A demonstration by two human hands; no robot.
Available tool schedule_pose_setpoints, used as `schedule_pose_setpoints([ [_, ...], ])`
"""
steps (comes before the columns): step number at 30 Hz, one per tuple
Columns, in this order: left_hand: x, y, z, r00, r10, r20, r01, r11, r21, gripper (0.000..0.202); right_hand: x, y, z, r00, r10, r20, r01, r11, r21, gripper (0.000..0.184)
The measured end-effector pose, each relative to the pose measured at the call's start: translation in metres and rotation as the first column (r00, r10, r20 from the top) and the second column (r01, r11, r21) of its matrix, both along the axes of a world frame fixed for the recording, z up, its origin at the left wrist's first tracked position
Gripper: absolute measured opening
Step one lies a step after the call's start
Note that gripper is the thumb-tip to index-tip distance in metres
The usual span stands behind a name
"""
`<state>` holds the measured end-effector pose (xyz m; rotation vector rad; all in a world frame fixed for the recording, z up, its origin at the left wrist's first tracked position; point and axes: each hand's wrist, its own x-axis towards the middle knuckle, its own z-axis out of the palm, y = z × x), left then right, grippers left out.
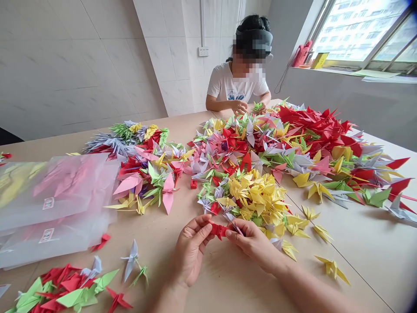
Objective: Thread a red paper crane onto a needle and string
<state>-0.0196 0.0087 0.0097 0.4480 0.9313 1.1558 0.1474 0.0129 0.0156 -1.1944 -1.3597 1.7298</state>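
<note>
A small red paper crane point(217, 229), partly folded and creased, is sitting pinched between the fingertips of the left hand point(190, 251) and the right hand point(252, 243), hovering just above the surface point(228, 278).

Bright daylight from the window point(361, 30), soft shadows, wide-angle bending at edges

My body, as seen from my head camera:

- Left hand point(190, 250): bare, no glove, no ring, no watch or band at the wrist. Nails short and unpainted.
- Right hand point(252, 241): bare likewise, no ring, nothing worn at the wrist. Nails short, plain.
- Left forearm point(169, 300): uncovered to the near edge of view; no sleeve shows.
- Right forearm point(309, 291): uncovered along its whole visible length; no sleeve, cuff or strap.
</note>
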Motion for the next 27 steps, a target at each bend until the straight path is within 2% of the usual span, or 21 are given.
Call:
schedule_pose_setpoints([
  [5, 0.003, -0.003, 0.001, 0.992, -0.074, -0.099, 0.076, 0.997, 0.023, 0.025, -0.001, 0.001, -0.003, 1.0, 0.002, 0.031, -0.004, 0.998, 0.069, 0.038],
  [10, 0.006, -0.004, 0.002, 0.981, -0.105, -0.164, 0.115, 0.992, 0.048, 0.026, -0.001, 0.001, -0.012, 1.0, 0.004, -0.03, -0.001, 0.994, 0.105, 0.036],
  [17, 0.009, -0.005, 0.006, 0.982, -0.096, -0.163, 0.106, 0.993, 0.053, 0.027, -0.003, 0.0, -0.01, 0.996, 0.027, -0.083, -0.018, 0.994, 0.106, 0.033],
  [27, 0.007, -0.005, 0.003, 0.994, -0.073, -0.086, 0.075, 0.997, 0.022, 0.023, -0.001, 0.002, -0.009, 1.0, 0.024, -0.019, -0.022, 0.995, 0.1, 0.042],
])
